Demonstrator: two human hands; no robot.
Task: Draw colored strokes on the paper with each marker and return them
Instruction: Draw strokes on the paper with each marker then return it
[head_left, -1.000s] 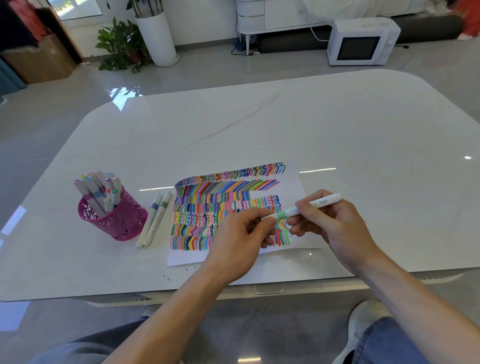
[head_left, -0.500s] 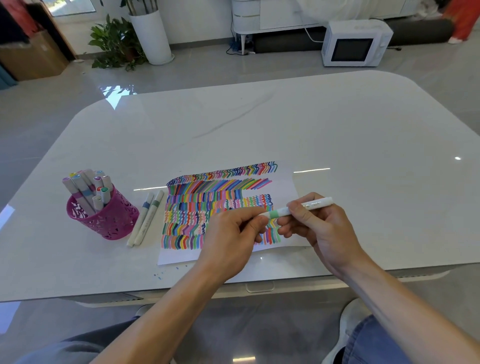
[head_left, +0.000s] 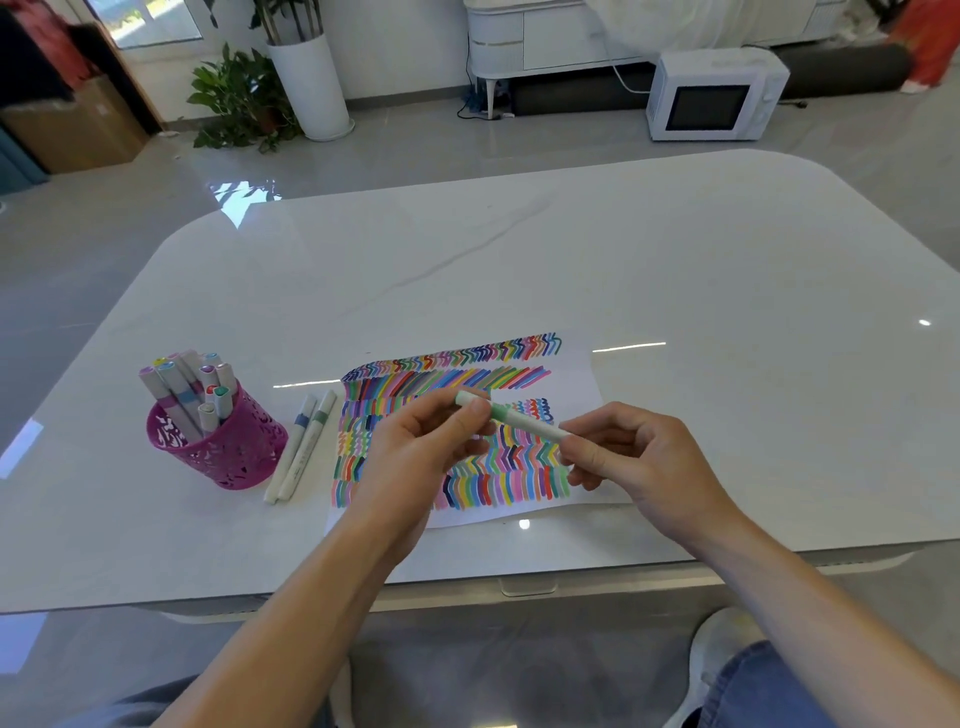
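- Left grip (head_left: 415, 457): thumb and forefinger pinching the pale green end of a white marker (head_left: 524, 423) with a green band, other fingers curled beneath.
- Right grip (head_left: 639, 467): fingertips closed round the opposite, white end of the same marker, remaining fingers loosely bent below it.
- Marker held between both grips, raised over the middle of the paper (head_left: 584, 374), sloping down toward the right in the view; cap on or off impossible to tell.
- Paper flat on the white desk (head_left: 675, 291), near the front edge, covered in rows of coloured strokes (head_left: 447, 364): zigzags along the top, slanted bars below, wavy and hooked lines lower down; bare white margin along the right and bottom.
- Just left of the paper, two white markers (head_left: 296, 436) lying side by side and touching, one with a blue band, one with a grey-green band.
- Further left, a pink perforated pen cup (head_left: 228, 452) standing upright, packed with more markers (head_left: 182, 387), caps up, leaning at different angles.
- Beyond the desk, on the glossy grey floor: a white microwave (head_left: 714, 98), a leafy plant (head_left: 234, 98) beside a tall white planter (head_left: 311, 83), a cardboard box (head_left: 78, 124) at far left.
- Below the front desk edge, blue jeans (head_left: 769, 691) and a white shoe (head_left: 722, 660).
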